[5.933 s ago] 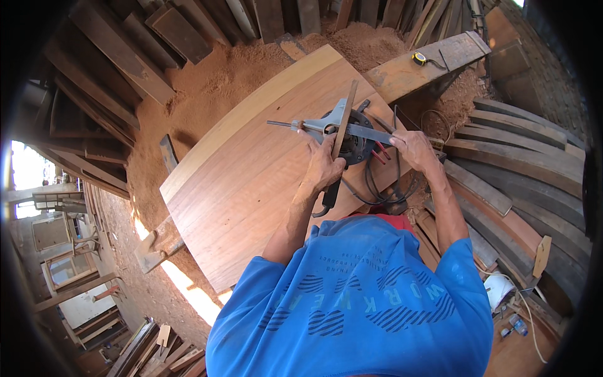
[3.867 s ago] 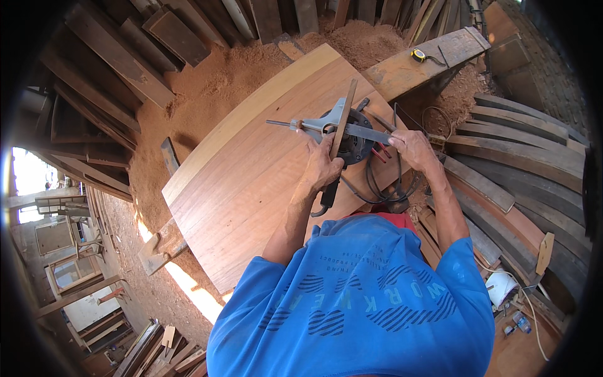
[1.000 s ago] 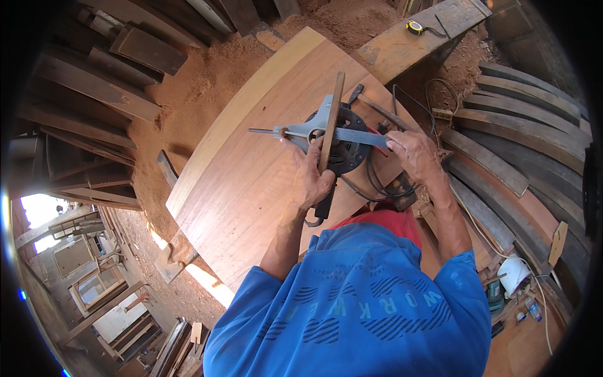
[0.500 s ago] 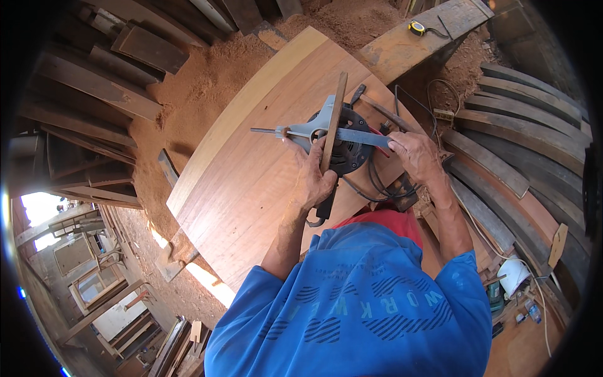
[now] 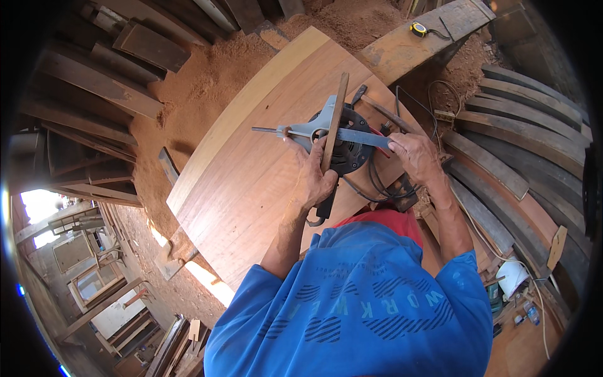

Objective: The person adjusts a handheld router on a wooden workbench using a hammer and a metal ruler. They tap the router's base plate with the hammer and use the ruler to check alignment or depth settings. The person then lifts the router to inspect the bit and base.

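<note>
Little has changed

As a second ago, the right hand point(image 5: 416, 156) pinches the strip point(image 5: 363, 137) over the tool point(image 5: 349, 162), which lies on the board point(image 5: 251, 182); the left hand point(image 5: 314, 179), fingers partly spread, touches the stick point(image 5: 336, 119), grip unclear, so the work seems at the same step

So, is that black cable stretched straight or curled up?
Curled up: the black cable bends round in loops beside the round black tool, near the right hand.
</note>
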Demonstrator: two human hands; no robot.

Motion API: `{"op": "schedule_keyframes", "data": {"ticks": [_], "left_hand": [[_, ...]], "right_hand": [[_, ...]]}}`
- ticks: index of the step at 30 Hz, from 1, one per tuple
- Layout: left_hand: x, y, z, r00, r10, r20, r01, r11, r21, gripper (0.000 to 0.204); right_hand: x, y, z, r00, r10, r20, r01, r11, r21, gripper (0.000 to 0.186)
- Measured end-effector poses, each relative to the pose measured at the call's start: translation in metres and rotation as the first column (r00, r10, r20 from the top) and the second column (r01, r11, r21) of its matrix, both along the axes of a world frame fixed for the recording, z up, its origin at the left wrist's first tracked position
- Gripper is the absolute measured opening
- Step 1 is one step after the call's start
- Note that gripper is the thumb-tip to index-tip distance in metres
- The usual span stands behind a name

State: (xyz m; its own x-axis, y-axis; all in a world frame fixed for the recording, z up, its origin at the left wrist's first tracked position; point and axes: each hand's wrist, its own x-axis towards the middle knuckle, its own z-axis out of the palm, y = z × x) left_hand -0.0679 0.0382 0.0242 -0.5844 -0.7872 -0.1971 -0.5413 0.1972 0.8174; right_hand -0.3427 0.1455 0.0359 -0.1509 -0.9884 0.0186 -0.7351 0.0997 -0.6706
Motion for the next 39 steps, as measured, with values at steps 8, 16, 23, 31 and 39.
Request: {"op": "schedule_keyframes", "data": {"ticks": [8, 16, 23, 31, 39], "left_hand": [[-0.001, 0.0, 0.003, 1.0, 0.011, -0.001, -0.011, 1.0, 0.013, 0.084], [-0.002, 0.0, 0.004, 1.0, 0.002, -0.003, -0.002, 1.0, 0.021, 0.086], [-0.002, 0.001, 0.008, 1.0, 0.008, 0.013, -0.008, 1.0, 0.017, 0.086], [0.012, -0.045, 0.034, 0.935, -0.202, 0.291, 0.217, 0.976, -0.02, 0.082], [0.009, -0.033, 0.013, 0.832, 0.111, 0.544, 0.284, 0.756, -0.589, 0.072]], "right_hand": [[0.0, 0.001, -0.003, 1.0, 0.002, -0.016, -0.002, 1.0, 0.012, 0.024], [0.0, 0.001, -0.002, 1.0, 0.001, -0.005, -0.001, 1.0, 0.012, 0.027], [-0.014, -0.003, -0.02, 0.988, -0.157, 0.009, 0.158, 0.986, -0.051, 0.029], [0.005, -0.019, -0.136, 0.662, -0.595, 0.456, 0.497, 0.804, 0.327, 0.027], [0.039, -0.009, -0.143, 0.971, -0.237, -0.001, 0.212, 0.866, 0.453, 0.026]]}}
